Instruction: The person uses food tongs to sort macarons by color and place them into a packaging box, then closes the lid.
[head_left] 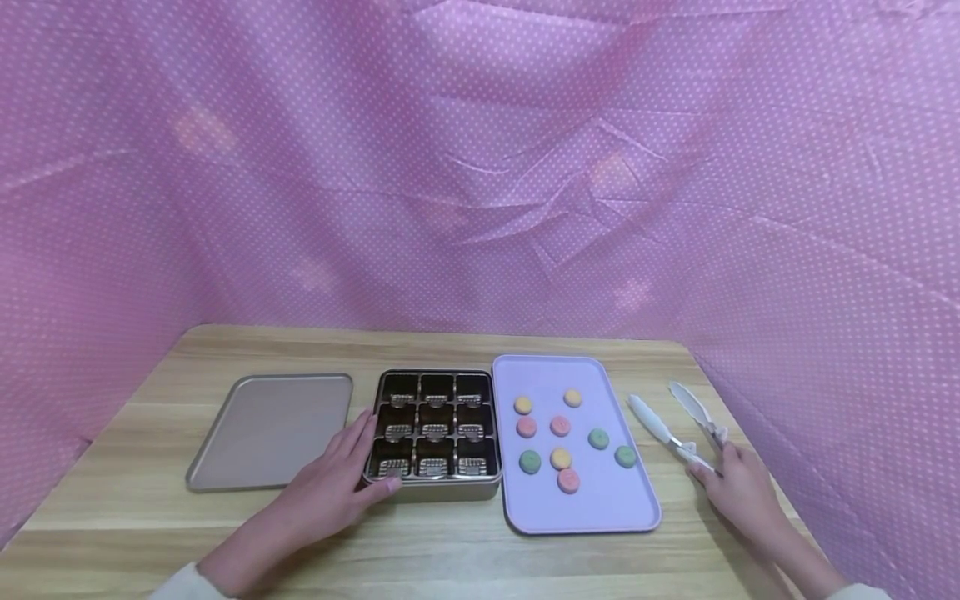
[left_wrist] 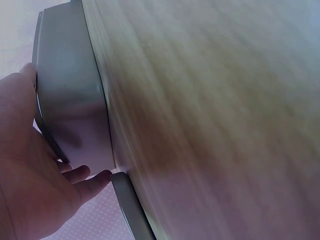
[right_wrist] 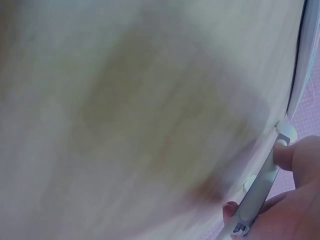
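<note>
My left hand [head_left: 333, 479] rests against a metal tin [head_left: 465, 490] with a dark divided insert. Its fingers lie fairly straight along the tin's left wall, and the thumb touches the front rim. In the left wrist view, that hand [left_wrist: 37, 160] is beside the tin's side wall [left_wrist: 70, 90]. My right hand [head_left: 742, 492] holds a pair of tongs [head_left: 654, 421] with pale tips, their arms spread apart. Thumb and fingers grip the tongs' handle [right_wrist: 260, 192] in the right wrist view. Small round macaron-like pieces in yellow [head_left: 573, 397], pink [head_left: 568, 481] and green [head_left: 530, 462] lie on a lilac tray [head_left: 592, 512].
Left of the tin, a flat metal lid or tray [head_left: 273, 425] lies on the wooden table [head_left: 420, 550]. The lilac tray stands close against the tin's right side. A pink dotted cloth [head_left: 480, 183] hangs behind the table and at both sides.
</note>
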